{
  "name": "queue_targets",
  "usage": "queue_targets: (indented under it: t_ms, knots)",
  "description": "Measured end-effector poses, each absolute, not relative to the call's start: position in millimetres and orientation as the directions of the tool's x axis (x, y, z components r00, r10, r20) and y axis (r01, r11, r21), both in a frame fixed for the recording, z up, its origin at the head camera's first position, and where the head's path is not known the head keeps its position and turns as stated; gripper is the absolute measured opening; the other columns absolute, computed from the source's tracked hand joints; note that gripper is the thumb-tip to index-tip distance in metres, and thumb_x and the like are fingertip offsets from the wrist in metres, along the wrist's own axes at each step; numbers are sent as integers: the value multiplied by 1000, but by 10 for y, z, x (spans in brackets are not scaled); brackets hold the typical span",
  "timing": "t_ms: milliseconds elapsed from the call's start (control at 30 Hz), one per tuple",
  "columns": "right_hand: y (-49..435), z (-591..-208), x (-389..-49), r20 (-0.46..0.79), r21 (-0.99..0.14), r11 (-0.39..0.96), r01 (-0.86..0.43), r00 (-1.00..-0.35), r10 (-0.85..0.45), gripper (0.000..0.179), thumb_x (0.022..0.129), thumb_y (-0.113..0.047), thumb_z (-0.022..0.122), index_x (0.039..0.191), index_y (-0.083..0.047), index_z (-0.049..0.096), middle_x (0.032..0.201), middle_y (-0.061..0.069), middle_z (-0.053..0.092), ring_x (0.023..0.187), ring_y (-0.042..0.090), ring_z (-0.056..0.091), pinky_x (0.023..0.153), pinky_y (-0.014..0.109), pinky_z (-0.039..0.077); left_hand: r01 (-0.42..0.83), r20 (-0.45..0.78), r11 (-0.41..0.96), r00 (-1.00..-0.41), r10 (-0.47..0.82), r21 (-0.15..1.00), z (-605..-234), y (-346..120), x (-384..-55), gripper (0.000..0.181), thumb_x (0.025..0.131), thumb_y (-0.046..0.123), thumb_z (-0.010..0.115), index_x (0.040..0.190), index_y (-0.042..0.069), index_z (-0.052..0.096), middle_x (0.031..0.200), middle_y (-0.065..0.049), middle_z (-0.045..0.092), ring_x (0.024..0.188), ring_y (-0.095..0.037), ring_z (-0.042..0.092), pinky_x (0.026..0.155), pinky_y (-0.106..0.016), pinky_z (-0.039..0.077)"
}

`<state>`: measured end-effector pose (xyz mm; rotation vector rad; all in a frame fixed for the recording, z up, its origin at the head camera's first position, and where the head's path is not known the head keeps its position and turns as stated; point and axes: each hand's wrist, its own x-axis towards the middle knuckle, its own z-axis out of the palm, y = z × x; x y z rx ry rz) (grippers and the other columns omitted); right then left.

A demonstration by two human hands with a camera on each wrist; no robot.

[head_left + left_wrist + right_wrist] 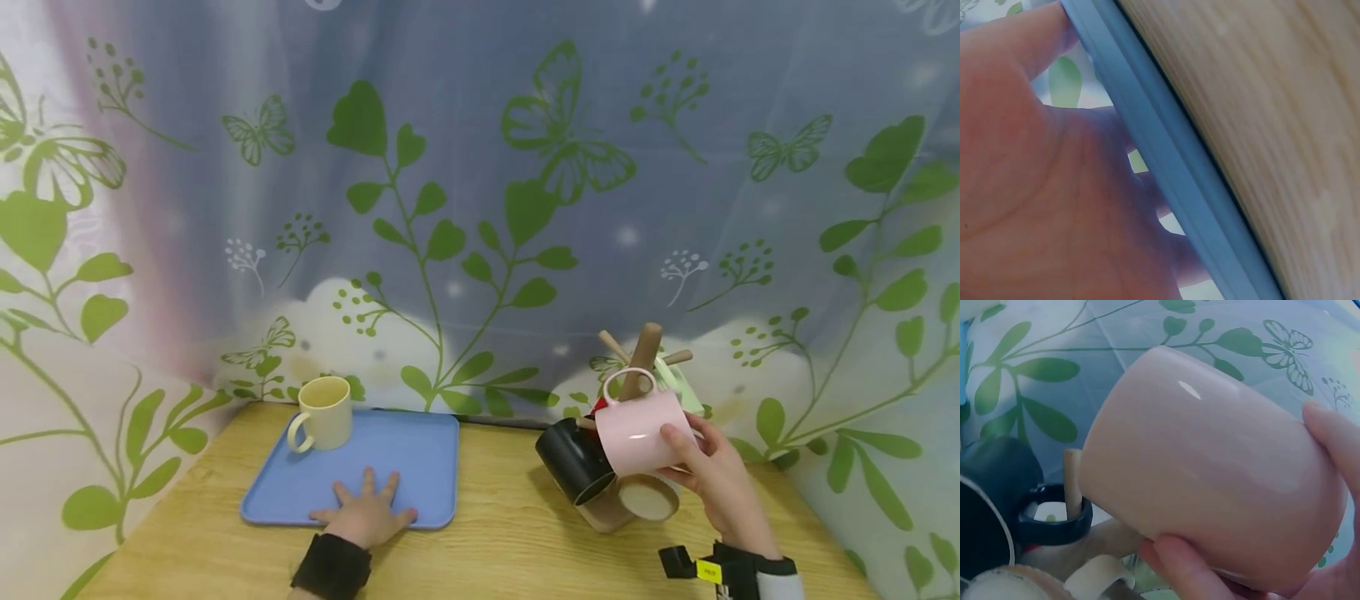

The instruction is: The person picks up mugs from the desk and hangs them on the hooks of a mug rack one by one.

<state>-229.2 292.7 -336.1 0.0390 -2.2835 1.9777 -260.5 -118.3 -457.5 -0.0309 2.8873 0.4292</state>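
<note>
My right hand [716, 475] grips a pink mug [641, 437] by its body, tilted, with its handle up. It overlaps a wooden mug tree [648, 337] in the head view. A black mug [573, 458] hangs on the tree; the right wrist view shows a wooden peg [1072, 481] through its handle. Below the pink mug sits a cream-and-tan mug [648, 498]. My left hand [367, 512] rests with spread fingers on the front edge of a blue tray [423, 467]. A yellow mug [330, 412] stands upright at the tray's back left.
Behind the pink mug, a light green mug [682, 387] and a bit of red [599, 405] show on the tree, mostly hidden. Wooden table [495, 500] lies between tray and tree. A leaf-and-butterfly patterned curtain [465, 208] closes off the back and sides.
</note>
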Motion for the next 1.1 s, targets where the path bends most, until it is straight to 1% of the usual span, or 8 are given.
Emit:
queue_targets:
  t_ms: [333,433,567,700,833,900,1000,1100]
  knots:
    - [2864,-3403,-2346,74,-988,142,-56,-990,120,86,93,-30,55,142,8,-4,140,39,21,84,0,57,72,23,58,-55,-225,956,-974,12,288,-4559,-1188,-2583,82,84,64,49,146,14,36,153,-30,19,122,-72,6,77,-91,15]
    - [2864,-3396,-2333,71,-978,204,-45,-990,122,86,93,-31,55,142,8,-3,140,38,18,99,18,57,75,24,58,-49,-220,955,-975,17,291,-4535,-1178,-2582,80,85,63,49,146,13,36,153,-30,19,122,-72,6,77,-91,15]
    - [2903,-3384,-2293,48,-935,355,-11,-994,97,89,94,-38,51,145,11,-3,141,38,15,122,46,36,87,38,56,-50,-216,955,-976,14,291,-4519,-1167,-2573,79,85,62,50,146,14,37,153,-30,19,122,-72,6,78,-91,15]
    - [2889,-3346,-2248,138,-830,557,-33,-979,148,96,90,-45,57,146,11,3,139,40,20,119,50,37,92,57,48,-56,-214,955,-977,8,291,-4524,-1176,-2572,79,85,62,50,146,14,37,153,-30,20,122,-72,6,78,-91,15]
    - [2805,-3294,-2187,358,-707,698,-113,-909,215,97,83,-42,68,145,10,15,136,40,23,115,51,36,87,65,42,-57,-212,957,-977,5,284,-4522,-1189,-2582,79,85,63,49,146,14,36,153,-30,19,122,-72,6,78,-91,15]
    - [2763,-3258,-2155,421,-675,723,-147,-882,214,95,82,-40,69,145,10,17,137,41,22,117,52,32,88,69,37,-57,-206,958,-979,2,281,-4520,-1192,-2587,79,85,63,49,146,14,37,153,-30,19,122,-72,6,78,-91,15]
    - [2723,-3168,-2116,429,-628,762,-159,-887,169,97,84,-42,66,146,11,13,141,43,19,123,57,25,91,75,30,-56,-199,956,-980,2,286,-4520,-1189,-2586,78,85,62,50,146,14,37,153,-29,20,122,-71,7,78,-91,15]
    - [2712,-2968,-2147,331,-560,814,-155,-942,48,102,88,-49,58,144,17,3,141,49,12,125,62,18,93,78,25,-51,-193,955,-981,6,292,-4527,-1184,-2588,78,85,61,51,146,14,38,153,-29,21,122,-71,7,78,-91,15]
